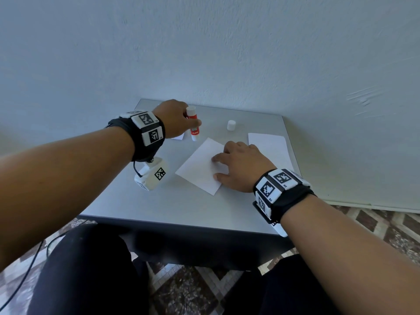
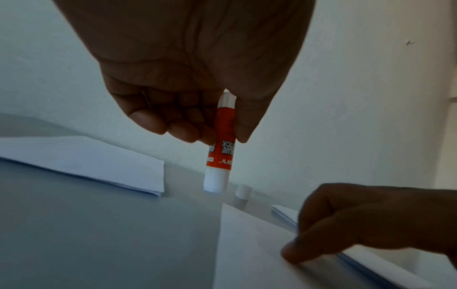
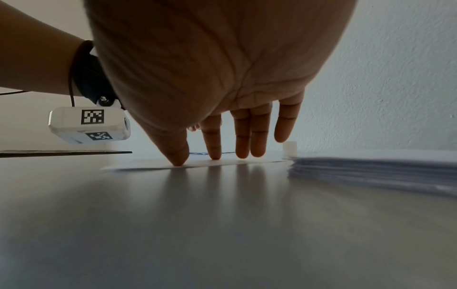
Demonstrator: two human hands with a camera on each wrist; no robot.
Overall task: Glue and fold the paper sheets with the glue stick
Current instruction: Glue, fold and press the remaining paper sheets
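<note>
My left hand (image 1: 175,119) holds a red and white glue stick (image 1: 193,123) upright, tip down, just above the grey table (image 1: 181,201) beyond the far-left corner of a white paper sheet (image 1: 200,169). In the left wrist view the fingers (image 2: 183,133) and thumb pinch the glue stick (image 2: 222,140), its uncapped white end hanging over the table. My right hand (image 1: 236,164) lies flat on the sheet's right part, with straight fingertips (image 3: 215,154) pressing the sheet (image 3: 197,164) down.
The white cap (image 1: 231,125) stands near the table's back edge. A stack of white sheets (image 1: 270,148) lies at the right, beside my right hand. A folded paper (image 2: 86,162) lies at the far left, behind my left hand. The wall rises right behind the table.
</note>
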